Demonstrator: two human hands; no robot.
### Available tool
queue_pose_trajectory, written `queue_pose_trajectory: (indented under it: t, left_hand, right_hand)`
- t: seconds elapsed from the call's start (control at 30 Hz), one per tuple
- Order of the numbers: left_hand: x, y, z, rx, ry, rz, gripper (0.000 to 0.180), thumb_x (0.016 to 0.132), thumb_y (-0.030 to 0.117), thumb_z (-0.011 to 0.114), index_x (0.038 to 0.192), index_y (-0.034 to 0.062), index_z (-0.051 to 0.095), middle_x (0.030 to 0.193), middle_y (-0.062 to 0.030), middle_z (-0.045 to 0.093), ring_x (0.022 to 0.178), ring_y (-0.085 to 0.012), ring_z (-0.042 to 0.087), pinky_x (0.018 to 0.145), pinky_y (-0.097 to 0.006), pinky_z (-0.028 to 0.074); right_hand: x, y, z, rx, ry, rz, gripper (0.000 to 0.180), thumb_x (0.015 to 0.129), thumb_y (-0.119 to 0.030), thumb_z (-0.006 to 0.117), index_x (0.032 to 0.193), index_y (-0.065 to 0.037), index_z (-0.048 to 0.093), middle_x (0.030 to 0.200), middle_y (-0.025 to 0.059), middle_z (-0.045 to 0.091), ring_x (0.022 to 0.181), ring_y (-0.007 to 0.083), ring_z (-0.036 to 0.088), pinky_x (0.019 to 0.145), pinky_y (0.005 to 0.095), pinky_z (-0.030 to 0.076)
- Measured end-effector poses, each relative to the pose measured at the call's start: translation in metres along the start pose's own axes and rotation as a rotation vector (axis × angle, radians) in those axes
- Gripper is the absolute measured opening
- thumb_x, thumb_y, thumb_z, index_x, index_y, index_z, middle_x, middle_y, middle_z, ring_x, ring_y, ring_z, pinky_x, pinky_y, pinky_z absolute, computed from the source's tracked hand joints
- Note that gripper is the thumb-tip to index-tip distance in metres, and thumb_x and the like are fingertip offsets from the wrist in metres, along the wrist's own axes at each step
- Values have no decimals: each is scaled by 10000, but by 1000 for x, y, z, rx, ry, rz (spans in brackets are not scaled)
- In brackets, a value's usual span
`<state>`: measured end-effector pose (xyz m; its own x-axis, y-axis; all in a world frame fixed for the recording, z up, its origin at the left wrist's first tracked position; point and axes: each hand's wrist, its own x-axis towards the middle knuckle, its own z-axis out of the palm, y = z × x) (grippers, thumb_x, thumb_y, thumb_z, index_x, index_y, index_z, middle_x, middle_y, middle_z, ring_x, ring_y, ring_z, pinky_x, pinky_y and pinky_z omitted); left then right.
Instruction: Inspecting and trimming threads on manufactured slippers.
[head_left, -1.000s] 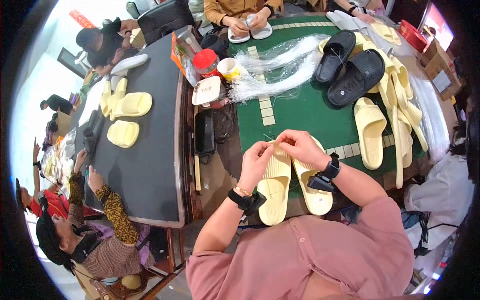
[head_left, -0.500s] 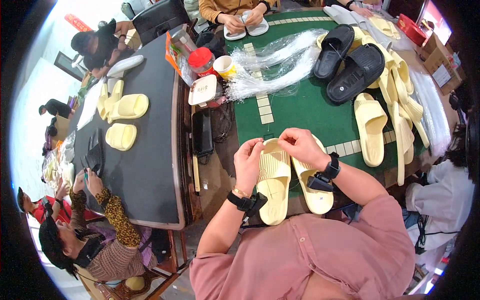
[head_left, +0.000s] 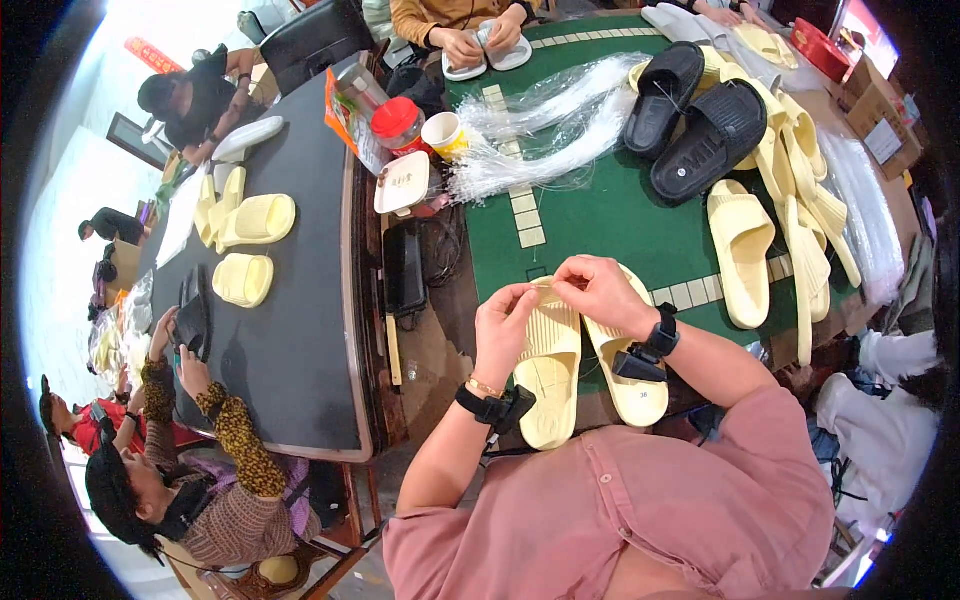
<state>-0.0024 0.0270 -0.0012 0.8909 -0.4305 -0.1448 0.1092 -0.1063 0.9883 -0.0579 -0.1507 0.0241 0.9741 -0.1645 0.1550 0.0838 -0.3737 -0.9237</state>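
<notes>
At the 8 o'clock rim a seated co-worker (head_left: 180,490) in a patterned sleeve is bent by the lens, and what those hands hold over the dark table (head_left: 300,330) is too small to tell. On that table 2 groups of pale yellow slippers (head_left: 245,220) lie well apart from the wearer's hands.

The left hand (head_left: 505,325) has its fingertips pinched together at the toe end of the left cream slipper (head_left: 545,365), which lies sole-up at the near edge of the green mat (head_left: 600,215). Whatever sits between thumb and finger is too thin to make out. The right hand (head_left: 600,295), just beside at 3 o'clock of the left, is curled shut over the same spot; its fingers hide the toe of the right cream slipper (head_left: 630,385), whose heel points to 6 o'clock. Both slippers run from the fingertips down toward the wrists, under the palms.

At 12 o'clock from the hands a bundle of clear plastic strands (head_left: 540,125) fans across the mat. Further right lie 2 black slippers (head_left: 700,120), then a row of yellow slippers (head_left: 790,210) partly overlapping; the far ones are cut off by the rim
</notes>
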Motion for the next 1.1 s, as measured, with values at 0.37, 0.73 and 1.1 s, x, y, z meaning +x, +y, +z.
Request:
queue_pose_trajectory:
  t: [0.37, 0.73, 1.1]
  left_hand:
    - [1, -3, -1, 7, -12, -3, 168, 922, 116, 646, 1015, -21, 675, 899, -10, 680, 789, -53, 598, 698, -203, 479]
    - [1, -3, -1, -41, -31, -9, 163, 920, 115, 646, 1010, -17, 675, 889, -2, 674, 773, -49, 590, 688, -201, 477]
    - [-4, 14, 2, 203, -33, 76, 192, 892, 142, 659, 976, -28, 688, 832, -16, 683, 768, -66, 593, 690, -226, 479]
  right_hand:
    - [0, 0, 0, -6, -2, -2, 187, 820, -161, 636, 826, 26, 646, 716, 127, 629, 623, 197, 609, 589, 330, 483]
    - [0, -2, -1, -11, -25, 41, 191, 820, -164, 634, 824, 26, 644, 715, 128, 621, 627, 206, 606, 592, 334, 478]
    - [-1, -3, 0, -56, -36, -34, 143, 811, -128, 625, 808, 15, 626, 718, 127, 606, 626, 222, 593, 574, 334, 461]
